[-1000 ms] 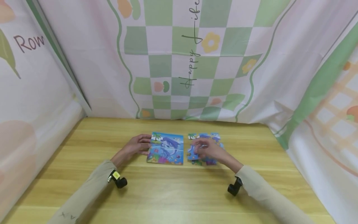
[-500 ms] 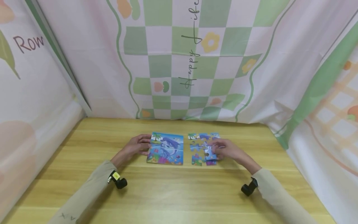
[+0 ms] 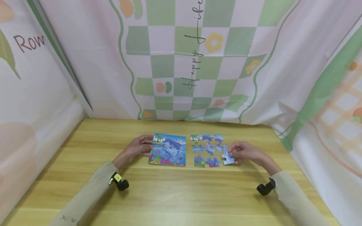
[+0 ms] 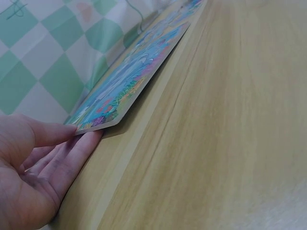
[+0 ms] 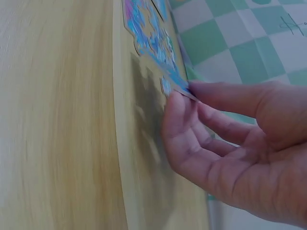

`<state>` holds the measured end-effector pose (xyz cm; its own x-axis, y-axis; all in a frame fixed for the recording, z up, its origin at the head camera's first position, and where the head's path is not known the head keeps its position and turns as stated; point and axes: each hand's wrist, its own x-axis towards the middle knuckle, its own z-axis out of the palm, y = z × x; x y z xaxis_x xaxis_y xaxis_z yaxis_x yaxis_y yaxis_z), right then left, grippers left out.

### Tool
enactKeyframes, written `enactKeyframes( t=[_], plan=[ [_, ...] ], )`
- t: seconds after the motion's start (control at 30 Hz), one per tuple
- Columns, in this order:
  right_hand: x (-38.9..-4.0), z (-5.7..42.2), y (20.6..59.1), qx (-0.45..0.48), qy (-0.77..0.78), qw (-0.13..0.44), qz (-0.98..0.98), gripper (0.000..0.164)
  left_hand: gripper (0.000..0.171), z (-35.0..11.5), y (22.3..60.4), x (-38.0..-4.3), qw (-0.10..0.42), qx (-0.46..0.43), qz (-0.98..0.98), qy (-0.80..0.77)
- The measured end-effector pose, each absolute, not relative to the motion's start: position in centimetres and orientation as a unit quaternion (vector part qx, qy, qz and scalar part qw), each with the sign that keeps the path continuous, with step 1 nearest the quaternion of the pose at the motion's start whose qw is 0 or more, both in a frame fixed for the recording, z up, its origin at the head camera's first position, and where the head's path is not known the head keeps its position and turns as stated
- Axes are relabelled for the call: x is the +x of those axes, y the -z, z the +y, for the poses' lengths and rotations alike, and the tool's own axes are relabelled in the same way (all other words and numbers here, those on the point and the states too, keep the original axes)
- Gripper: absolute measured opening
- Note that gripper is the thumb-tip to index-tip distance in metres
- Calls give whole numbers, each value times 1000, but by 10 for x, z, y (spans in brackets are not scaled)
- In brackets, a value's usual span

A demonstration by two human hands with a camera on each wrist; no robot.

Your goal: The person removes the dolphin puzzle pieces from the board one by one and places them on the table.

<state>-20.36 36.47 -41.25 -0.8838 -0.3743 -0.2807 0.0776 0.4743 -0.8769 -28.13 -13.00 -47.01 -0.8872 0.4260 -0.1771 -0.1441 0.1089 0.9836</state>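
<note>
My left hand [image 3: 140, 145] pinches the left edge of a square picture board [image 3: 169, 150] printed with dolphins, a palm and coral. In the left wrist view the thumb lies on top of the board [image 4: 132, 76] and fingers are under its near corner, which sits slightly off the table. Between thumb and fingertips my right hand [image 3: 245, 153] holds a blue jigsaw piece [image 3: 227, 158], tilted above the table at the right of the loose pieces. Several other jigsaw pieces [image 3: 209, 146] lie in spaced rows to the right of the board, with gaps between them.
The pieces and board lie on a yellow wood-grain table [image 3: 175, 194]. A checked green and white curtain [image 3: 186, 94] hangs along its back edge, and printed cloth walls [image 3: 36, 141] rise on both sides. Each wrist wears a small black camera [image 3: 122, 184].
My right hand has moved right across the loose pieces, carrying the jigsaw piece past their right side and uncovering the rows. The left hand and board stay put.
</note>
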Motion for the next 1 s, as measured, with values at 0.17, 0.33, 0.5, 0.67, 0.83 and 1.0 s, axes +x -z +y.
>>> enactKeyframes(
  t=[0.17, 0.33, 0.5, 0.67, 0.83, 1.0],
  plan=[
    [-197, 360, 414, -60, 471, 221, 852, 21, 61, -129, 471, -281, 214, 98, 712, -662],
    [-193, 347, 412, -42, 424, 196, 883, 11, 61, -128, 472, -281, 210, 89, 714, -662],
    [-192, 339, 412, -22, 405, 180, 896, 8, 62, -128, 472, -282, 207, 89, 717, -660],
    [-192, 334, 415, -21, 368, 161, 915, 5, 62, -128, 470, -282, 209, 92, 718, -657],
    [-190, 334, 417, -21, 344, 145, 928, 10, 61, -127, 468, -280, 207, 89, 720, -657],
    [-190, 335, 416, -21, 343, 143, 928, 11, 61, -125, 470, -279, 192, 80, 712, -671]
  ],
)
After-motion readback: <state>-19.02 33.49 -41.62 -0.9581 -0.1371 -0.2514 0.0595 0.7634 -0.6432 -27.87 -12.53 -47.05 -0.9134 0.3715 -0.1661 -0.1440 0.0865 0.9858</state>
